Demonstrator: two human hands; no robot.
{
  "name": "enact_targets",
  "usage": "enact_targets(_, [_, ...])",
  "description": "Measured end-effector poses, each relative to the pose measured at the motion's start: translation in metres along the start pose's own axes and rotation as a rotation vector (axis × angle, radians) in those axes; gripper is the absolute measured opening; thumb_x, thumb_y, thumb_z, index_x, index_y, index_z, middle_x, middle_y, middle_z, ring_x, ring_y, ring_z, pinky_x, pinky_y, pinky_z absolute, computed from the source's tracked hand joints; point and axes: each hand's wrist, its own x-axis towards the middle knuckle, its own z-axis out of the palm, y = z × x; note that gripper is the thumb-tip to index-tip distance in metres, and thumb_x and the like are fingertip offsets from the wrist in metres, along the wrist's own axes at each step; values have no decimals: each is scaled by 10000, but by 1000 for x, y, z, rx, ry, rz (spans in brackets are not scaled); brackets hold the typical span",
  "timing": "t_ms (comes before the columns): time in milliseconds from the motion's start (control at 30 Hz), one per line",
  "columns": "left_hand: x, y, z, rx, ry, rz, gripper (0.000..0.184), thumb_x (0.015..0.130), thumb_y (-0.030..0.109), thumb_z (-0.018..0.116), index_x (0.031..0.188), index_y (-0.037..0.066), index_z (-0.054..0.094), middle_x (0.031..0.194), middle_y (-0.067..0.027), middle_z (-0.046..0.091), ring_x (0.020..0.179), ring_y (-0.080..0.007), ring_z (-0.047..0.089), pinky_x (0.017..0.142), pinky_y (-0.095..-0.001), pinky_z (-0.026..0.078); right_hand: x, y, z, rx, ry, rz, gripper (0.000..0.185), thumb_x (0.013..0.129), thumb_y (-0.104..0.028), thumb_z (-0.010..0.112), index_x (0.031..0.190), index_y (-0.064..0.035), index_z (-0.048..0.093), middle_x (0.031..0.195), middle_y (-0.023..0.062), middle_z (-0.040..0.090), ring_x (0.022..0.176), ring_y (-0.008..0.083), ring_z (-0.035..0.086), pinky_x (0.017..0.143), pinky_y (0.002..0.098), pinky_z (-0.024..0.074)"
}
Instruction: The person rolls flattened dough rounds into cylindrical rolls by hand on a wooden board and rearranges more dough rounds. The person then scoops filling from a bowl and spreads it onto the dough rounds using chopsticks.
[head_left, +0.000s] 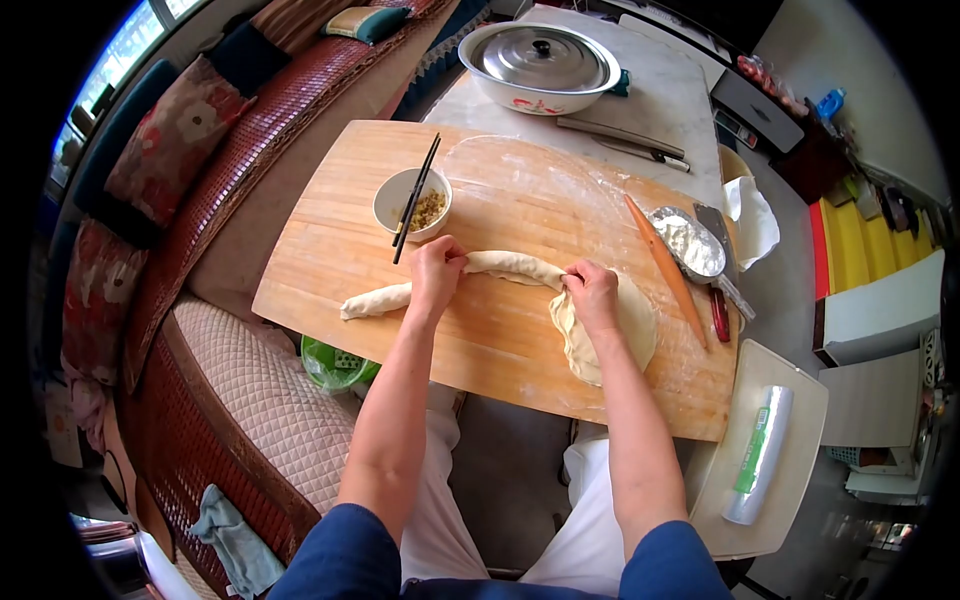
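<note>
A long roll of dough (515, 265) lies across the wooden board (330, 210), its left end resting near the board's front left edge. My left hand (437, 272) is closed on the roll's middle part. At the roll's right end, my right hand (592, 292) pinches the dough, where it joins a flat, wrinkled sheet of dough (630, 335) spread beneath my right wrist. Behind my left hand stands a white bowl (388, 205) with crumbly filling (428, 208) in it, and black chopsticks (408, 215) rest across its rim.
An orange rolling pin (667, 270), a metal scoop of flour (690, 243) and a red-handled knife (719, 312) lie at the board's right. Behind are a lidded basin (540, 95) and a cleaver (620, 135). A plastic wrap roll (760, 455) lies on a tray (805, 400) at front right.
</note>
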Motion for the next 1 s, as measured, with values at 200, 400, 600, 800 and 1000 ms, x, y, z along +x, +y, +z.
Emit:
enact_targets(200, [-1,-10,-1,-29,-49,74,166,743,-12,727,900,-6,674,739,-109,677,652,-175,642,595,-310,509,-2,-8,-10,-40,-134,-9,246,695,-46,768,925,-29,682,830,129,685,796,307,664,717,395,531])
enact_targets(400, [1,-12,2,225,-16,236,276,714,-16,747,978,-1,671,793,-66,674,683,-133,620,636,-290,506,-2,-15,-6,-239,-104,-54,280,695,-48,773,957,-43,676,844,113,682,830,294,659,745,388,531])
enact_targets(600, [4,-10,-2,-17,-64,38,281,722,-14,745,993,1,676,819,-49,683,734,-120,650,655,-278,522,5,-11,-1,101,-58,104,187,721,14,755,898,-2,695,850,116,714,720,222,703,659,328,556])
enact_targets(800, [7,-17,-5,-111,-65,9,239,750,6,741,986,12,701,830,-70,703,751,-136,675,648,-289,544,7,-10,5,228,-11,248,134,714,53,742,841,17,713,754,117,709,669,193,692,642,314,554])
enact_targets(1000, [6,-6,0,-42,-39,-34,88,798,13,715,885,8,703,712,-47,679,651,-104,634,548,-276,490,8,-1,11,58,39,137,47,753,27,721,800,22,715,675,85,702,611,128,665,578,286,527])
